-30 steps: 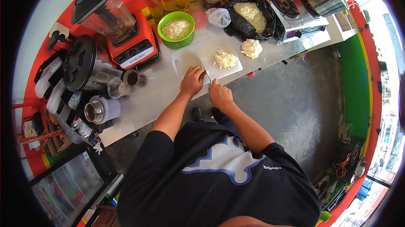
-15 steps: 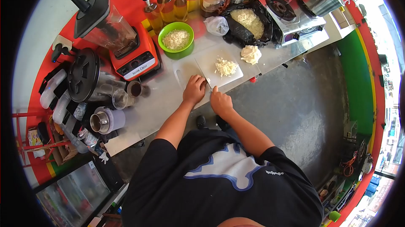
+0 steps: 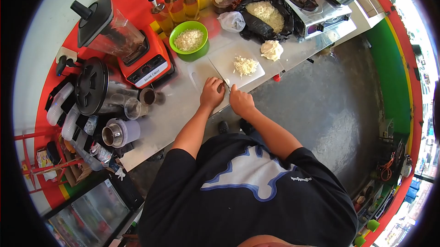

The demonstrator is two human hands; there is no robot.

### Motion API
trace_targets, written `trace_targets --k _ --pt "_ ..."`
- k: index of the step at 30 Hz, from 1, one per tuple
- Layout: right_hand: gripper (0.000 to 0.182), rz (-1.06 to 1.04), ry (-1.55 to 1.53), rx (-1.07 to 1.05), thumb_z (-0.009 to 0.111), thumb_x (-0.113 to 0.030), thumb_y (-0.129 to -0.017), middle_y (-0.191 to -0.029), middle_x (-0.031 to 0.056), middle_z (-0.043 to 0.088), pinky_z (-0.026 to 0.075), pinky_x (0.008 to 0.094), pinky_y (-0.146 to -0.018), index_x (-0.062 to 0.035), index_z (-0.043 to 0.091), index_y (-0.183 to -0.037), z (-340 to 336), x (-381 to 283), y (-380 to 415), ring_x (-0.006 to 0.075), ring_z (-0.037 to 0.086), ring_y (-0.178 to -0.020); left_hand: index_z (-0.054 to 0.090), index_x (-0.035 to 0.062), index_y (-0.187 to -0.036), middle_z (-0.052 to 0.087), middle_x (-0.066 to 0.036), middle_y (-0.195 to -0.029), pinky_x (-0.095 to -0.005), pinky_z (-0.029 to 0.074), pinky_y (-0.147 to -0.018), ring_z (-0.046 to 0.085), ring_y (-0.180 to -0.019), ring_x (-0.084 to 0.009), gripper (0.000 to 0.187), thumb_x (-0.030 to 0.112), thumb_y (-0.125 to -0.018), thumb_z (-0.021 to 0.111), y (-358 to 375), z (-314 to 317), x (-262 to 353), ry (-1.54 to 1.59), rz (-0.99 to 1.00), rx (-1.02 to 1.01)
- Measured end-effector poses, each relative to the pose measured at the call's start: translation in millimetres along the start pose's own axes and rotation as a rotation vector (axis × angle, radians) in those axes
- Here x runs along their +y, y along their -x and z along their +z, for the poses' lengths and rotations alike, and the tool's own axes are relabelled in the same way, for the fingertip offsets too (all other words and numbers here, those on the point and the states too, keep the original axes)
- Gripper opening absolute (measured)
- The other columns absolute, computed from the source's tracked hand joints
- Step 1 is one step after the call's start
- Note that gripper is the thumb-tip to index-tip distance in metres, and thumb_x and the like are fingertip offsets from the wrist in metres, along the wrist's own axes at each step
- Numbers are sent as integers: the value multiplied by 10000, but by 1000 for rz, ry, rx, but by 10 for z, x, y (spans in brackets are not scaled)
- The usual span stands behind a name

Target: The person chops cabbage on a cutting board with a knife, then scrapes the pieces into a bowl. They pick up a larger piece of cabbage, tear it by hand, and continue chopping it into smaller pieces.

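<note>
My right hand (image 3: 241,101) is closed around a knife (image 3: 228,85) at the near edge of a white cutting board (image 3: 200,73). The blade points away from me, and the grip is hidden in my fist. Close on its left, my left hand (image 3: 212,93) has its fingers curled down at the board's edge; what they hold, if anything, is hidden. A tiny white piece (image 3: 227,81) lies by the blade. Farther right on the board sits a pile of pale chopped shreds (image 3: 245,66). A creamy white lump (image 3: 272,50) rests on the counter beyond the board.
Behind the board stands a green bowl (image 3: 192,55) holding pale shreds. A black plastic bag (image 3: 288,17) with more shreds lies near the gas stove (image 3: 316,26). A red blender (image 3: 153,59) and several pump bottles (image 3: 174,6) line the wall side.
The view has shifted slightly. My hands stay at the board's near edge, with small changes in the fingers and knife. The shred pile looks the same.
</note>
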State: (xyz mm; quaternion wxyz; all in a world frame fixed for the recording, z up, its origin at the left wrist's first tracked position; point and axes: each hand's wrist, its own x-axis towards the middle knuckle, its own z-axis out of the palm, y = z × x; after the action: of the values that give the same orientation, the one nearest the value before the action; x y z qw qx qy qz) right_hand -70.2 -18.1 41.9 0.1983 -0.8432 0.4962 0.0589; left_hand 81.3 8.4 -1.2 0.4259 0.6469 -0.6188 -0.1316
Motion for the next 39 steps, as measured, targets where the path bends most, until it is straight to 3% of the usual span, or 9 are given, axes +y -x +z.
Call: trace_targets --k 27,39 --pt "191 20 -29 -84 508 -138 -957 -949 253 721 572 501 -777 6 477 -1079 -65 -51 -11 407 725 -896 665 41 -883 630 -108 -943 -421 487 -861 579 -973 -330 80 82 -818 688 76 -36 -7 -26 -10 48" --pt "214 26 -40 -94 538 -98 -922 -978 260 718 575 482 -793 21 478 -1090 -80 -75 1 402 726 -922 660 61 -865 581 -105 -966 -425 469 -897 547 -1008 -327 122 68 -763 725 45 -50 -27 -8 -50 34"
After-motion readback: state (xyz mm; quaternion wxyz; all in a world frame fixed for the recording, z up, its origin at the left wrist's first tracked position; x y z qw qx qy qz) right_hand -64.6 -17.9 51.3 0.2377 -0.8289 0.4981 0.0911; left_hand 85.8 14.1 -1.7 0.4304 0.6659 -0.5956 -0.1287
